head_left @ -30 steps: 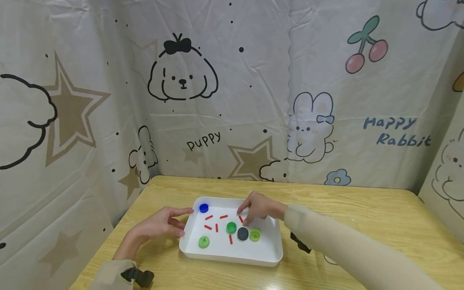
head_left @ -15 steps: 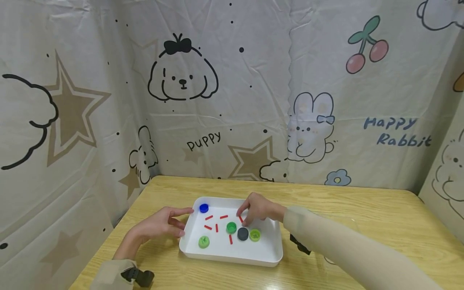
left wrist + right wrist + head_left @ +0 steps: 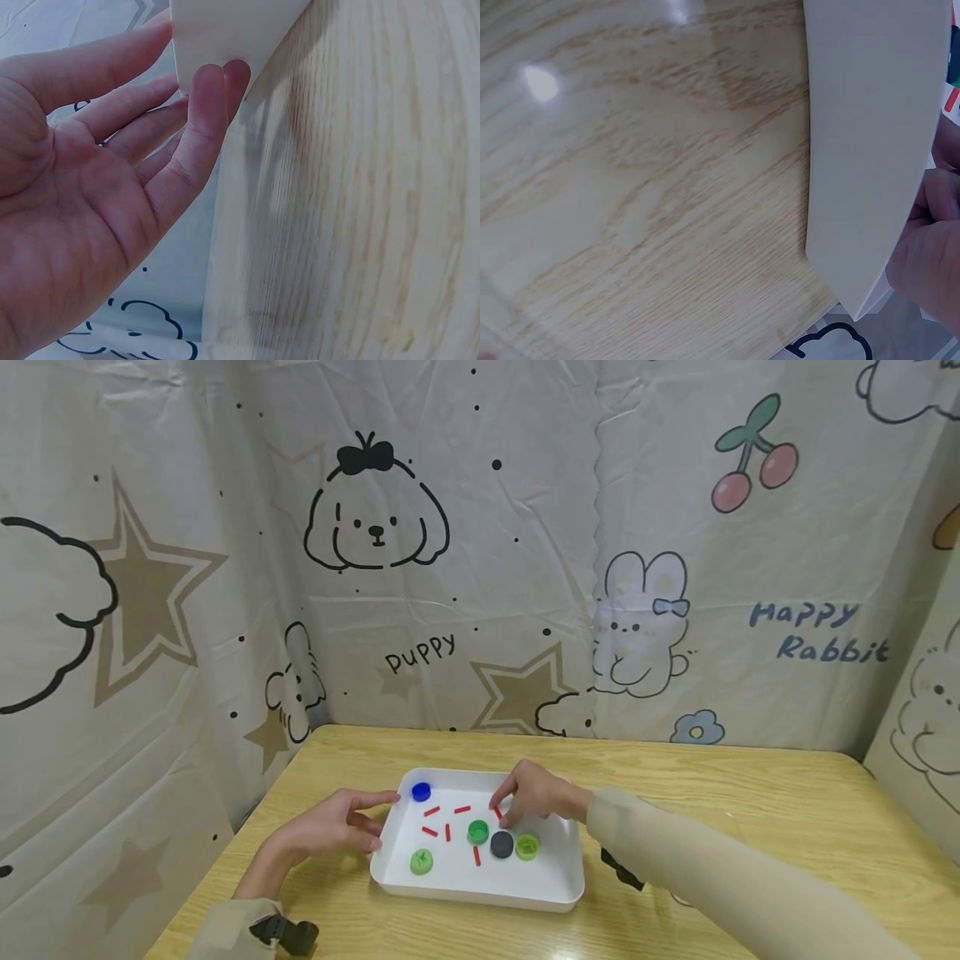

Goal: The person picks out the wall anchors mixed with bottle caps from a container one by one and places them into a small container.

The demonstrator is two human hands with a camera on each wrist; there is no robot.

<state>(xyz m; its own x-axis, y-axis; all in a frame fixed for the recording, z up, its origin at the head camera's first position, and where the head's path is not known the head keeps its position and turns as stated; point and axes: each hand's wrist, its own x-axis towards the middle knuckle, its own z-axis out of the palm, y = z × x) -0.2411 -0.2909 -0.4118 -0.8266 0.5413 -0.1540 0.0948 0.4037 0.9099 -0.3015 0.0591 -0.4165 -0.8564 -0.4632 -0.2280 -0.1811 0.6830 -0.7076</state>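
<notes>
Head view: I see a white tray (image 3: 480,897) on the worktop (image 3: 637,756), holding caps and scattered sticks.
Red stick (image 3: 497,813): inside the tray, toward the far right, just behind the dark grey cap (image 3: 502,844).
Right hand (image 3: 536,793): thumb and index finger bent at the stick's two ends; whether they pinch it, I cannot tell.
Left hand (image 3: 337,822): spread, touching the tray's left wall from outside.
Best handling: I'd use light pressure, so the stick doesn't flick away, and keep the thumb clear of that cap.
Tray bracing: steady, I'd say, without pushing.
</notes>
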